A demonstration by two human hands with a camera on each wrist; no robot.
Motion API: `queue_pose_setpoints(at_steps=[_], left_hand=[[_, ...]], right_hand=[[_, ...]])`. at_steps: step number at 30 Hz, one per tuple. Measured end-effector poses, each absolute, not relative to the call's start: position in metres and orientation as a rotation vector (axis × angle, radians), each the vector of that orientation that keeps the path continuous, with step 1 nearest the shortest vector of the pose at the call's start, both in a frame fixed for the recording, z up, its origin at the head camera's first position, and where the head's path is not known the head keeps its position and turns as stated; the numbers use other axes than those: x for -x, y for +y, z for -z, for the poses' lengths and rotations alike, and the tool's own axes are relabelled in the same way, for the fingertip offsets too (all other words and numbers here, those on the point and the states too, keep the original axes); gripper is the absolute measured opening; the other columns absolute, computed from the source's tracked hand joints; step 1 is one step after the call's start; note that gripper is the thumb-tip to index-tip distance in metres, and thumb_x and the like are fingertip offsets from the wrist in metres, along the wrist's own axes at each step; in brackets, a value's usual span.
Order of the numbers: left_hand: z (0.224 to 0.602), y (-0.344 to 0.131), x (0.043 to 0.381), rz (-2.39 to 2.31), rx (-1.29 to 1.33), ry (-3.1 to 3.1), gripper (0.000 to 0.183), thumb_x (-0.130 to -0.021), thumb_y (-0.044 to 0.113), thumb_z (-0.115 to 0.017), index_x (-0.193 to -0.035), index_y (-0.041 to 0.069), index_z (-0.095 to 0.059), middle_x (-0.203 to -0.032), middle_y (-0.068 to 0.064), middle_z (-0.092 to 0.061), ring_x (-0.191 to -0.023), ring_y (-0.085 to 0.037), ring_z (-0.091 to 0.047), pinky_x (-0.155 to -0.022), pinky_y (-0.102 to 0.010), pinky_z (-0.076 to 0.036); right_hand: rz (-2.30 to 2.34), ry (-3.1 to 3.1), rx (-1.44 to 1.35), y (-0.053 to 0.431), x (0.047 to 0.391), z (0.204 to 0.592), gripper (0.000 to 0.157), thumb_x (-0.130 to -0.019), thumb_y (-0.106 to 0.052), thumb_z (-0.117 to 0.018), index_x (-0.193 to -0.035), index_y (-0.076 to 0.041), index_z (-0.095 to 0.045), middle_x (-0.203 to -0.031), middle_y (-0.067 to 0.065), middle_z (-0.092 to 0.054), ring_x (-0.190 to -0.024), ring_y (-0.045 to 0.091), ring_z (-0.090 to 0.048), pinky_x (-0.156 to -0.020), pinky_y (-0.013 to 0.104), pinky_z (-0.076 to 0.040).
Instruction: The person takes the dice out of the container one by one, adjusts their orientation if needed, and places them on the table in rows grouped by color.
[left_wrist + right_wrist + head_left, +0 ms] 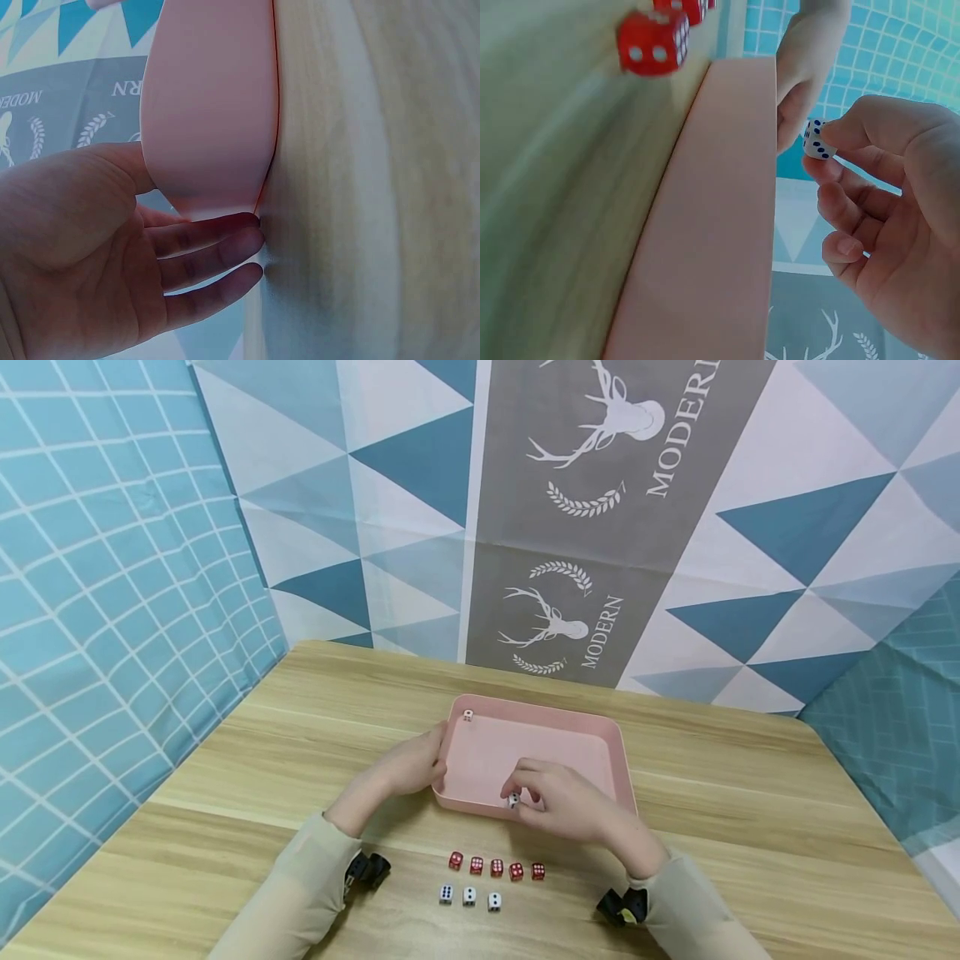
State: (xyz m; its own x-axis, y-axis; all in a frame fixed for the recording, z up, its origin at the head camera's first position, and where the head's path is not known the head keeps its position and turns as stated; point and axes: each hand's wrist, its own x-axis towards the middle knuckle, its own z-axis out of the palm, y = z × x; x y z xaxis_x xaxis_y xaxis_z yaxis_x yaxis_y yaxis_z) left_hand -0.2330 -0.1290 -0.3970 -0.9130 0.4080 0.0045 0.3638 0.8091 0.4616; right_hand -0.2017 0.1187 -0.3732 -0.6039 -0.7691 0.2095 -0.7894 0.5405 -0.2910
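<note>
A white die with dark pips (819,140) is pinched between the thumb and a fingertip of my right hand (562,797), over the near side of a shallow pink tray (528,743). In the right wrist view the other fingers of this right hand (889,202) are loosely bent. My left hand (408,764) holds the tray at its left end. The left wrist view has the left hand (105,247) with its thumb at the tray's rim and its fingertips low by the outer wall. Another white die (468,715) lies in the tray's far left corner.
On the wooden table (720,893), nearer than the tray, several red dice (497,867) stand in a row. Three white dice (469,896) form a second row below them. Behind the table hangs a patterned cloth (420,510).
</note>
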Motion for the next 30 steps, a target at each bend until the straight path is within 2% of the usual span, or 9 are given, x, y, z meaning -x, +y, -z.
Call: queue_pose_setpoints(at_steps=[10,17,25,30], left_hand=[[0.396,-0.128,0.233,-0.725,-0.622,2.894,0.064,-0.086,0.01,-0.05,-0.138,-0.013,-0.02,-0.138,-0.028,-0.036,-0.124,-0.033,-0.042,-0.104,-0.042,-0.036],[0.396,-0.128,0.234,-0.73,-0.618,2.895,0.065,-0.086,0.01,-0.05,-0.139,-0.013,-0.019,-0.138,-0.028,-0.035,-0.124,-0.033,-0.042,-0.103,-0.042,-0.036],[0.396,-0.129,0.232,-0.736,-0.614,2.888,0.065,-0.086,0.01,-0.05,-0.139,-0.013,-0.018,-0.138,-0.028,-0.035,-0.124,-0.033,-0.042,-0.104,-0.043,-0.036],[0.396,-0.129,0.232,-0.735,-0.615,2.882,0.065,-0.087,0.01,-0.049,-0.139,-0.013,-0.018,-0.138,-0.028,-0.035,-0.124,-0.034,-0.041,-0.104,-0.043,-0.035]], right_hand=[[-0.495,-2.622,-1.412,0.125,0.181,0.377,0.014,-0.075,-0.016,-0.062,-0.088,-0.019,-0.066,-0.076,-0.014,-0.05,-0.061,-0.003,-0.04,-0.061,0.015,-0.04],[-0.434,-2.578,-1.49,0.127,0.167,0.382,0.014,-0.072,-0.017,-0.065,-0.085,-0.021,-0.064,-0.077,-0.015,-0.051,-0.062,-0.004,-0.037,-0.062,0.014,-0.04],[-0.392,-2.506,-1.515,0.127,0.152,0.392,0.014,-0.071,-0.016,-0.066,-0.083,-0.022,-0.063,-0.081,-0.017,-0.055,-0.068,-0.003,-0.045,-0.065,0.014,-0.039],[-0.399,-2.526,-1.531,0.128,0.144,0.395,0.015,-0.072,-0.017,-0.067,-0.083,-0.024,-0.062,-0.079,-0.018,-0.054,-0.068,-0.005,-0.041,-0.065,0.011,-0.035]])
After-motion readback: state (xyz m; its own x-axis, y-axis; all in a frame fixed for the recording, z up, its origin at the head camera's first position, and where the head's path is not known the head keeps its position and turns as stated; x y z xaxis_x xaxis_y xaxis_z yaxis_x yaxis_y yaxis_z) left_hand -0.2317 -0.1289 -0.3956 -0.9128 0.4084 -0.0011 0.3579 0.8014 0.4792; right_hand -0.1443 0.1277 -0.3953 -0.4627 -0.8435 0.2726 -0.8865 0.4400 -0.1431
